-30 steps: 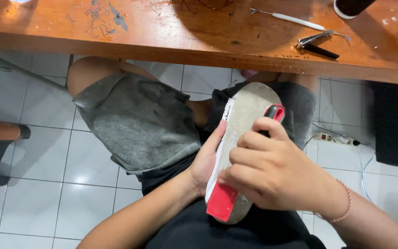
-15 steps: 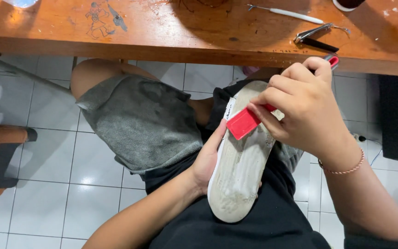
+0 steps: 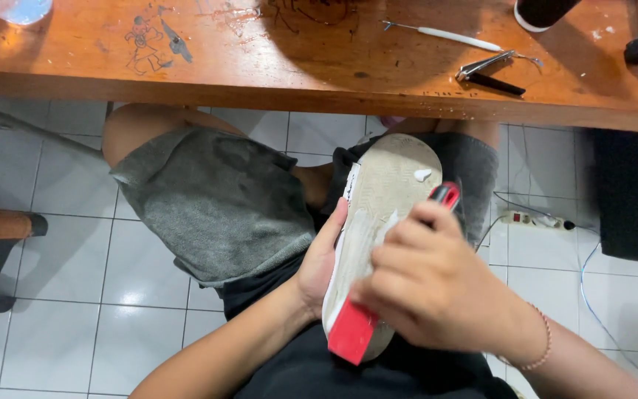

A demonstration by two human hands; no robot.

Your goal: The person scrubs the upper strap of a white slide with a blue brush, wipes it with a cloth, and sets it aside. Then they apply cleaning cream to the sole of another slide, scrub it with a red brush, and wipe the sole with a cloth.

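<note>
A wooden table [image 3: 319, 66] ran across the top of the frame, above grey shorts [image 3: 215, 203] at centre left. At centre, a shoe sole [image 3: 382, 214] lay on the lap. The left hand [image 3: 323, 262] gripped its edge; the right hand [image 3: 430, 284] clasped a red scraper [image 3: 352, 332] against it.
</note>
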